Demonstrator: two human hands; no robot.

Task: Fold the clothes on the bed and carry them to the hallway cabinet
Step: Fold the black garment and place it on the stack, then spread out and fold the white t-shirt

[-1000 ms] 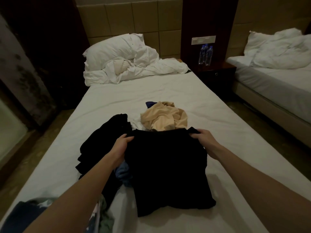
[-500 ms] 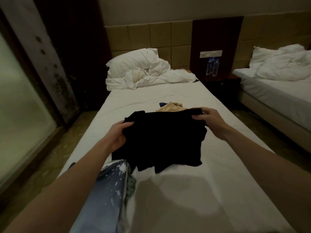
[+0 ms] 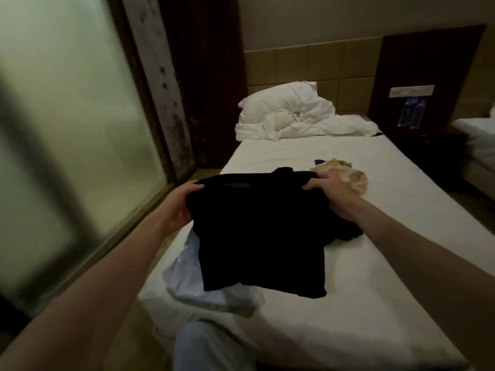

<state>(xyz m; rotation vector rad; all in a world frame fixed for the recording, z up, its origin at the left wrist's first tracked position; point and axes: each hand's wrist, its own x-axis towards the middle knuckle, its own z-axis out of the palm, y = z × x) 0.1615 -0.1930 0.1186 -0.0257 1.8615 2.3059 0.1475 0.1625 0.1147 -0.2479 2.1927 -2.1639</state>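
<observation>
A leg [image 3: 211, 346] in pale blue cloth shows nearest, just off the bed's [image 3: 348, 317] near corner. On the bed by that corner lies a light blue garment [image 3: 187, 274] with pale specks, crumpled, partly under the black shirt [image 3: 262, 236].

The black shirt hangs from both hands above the bed, its lower hem over the blue garment and the white sheet. The left hand [image 3: 179, 207] grips the shirt's top left edge, thumb over the cloth and fingers curled beneath. The right hand [image 3: 332, 191] grips the top right edge, fingers curled over the fold. The shirt spans between the two grips, its top edge drawn roughly level and its body falling in a soft, matte, boxy shape. More dark cloth bunches below the right wrist; whether it is part of the shirt cannot be told. No print or label can be read on it.

Beyond the shirt, just past the right hand, a beige garment [image 3: 345, 175] lies in a rounded heap, with a small dark blue piece [image 3: 320, 162] at its far edge.

At the head of the bed sit a white pillow [image 3: 278, 100] and a rumpled white duvet [image 3: 321, 127] against a padded, square-panelled headboard [image 3: 321, 62]. To the right of the bed's head, two water bottles [image 3: 409, 113] with blue labels stand on a dark nightstand [image 3: 428, 140]; their writing is too blurred to read. A frosted glass panel [image 3: 75, 129] runs along the bed's left side.
</observation>
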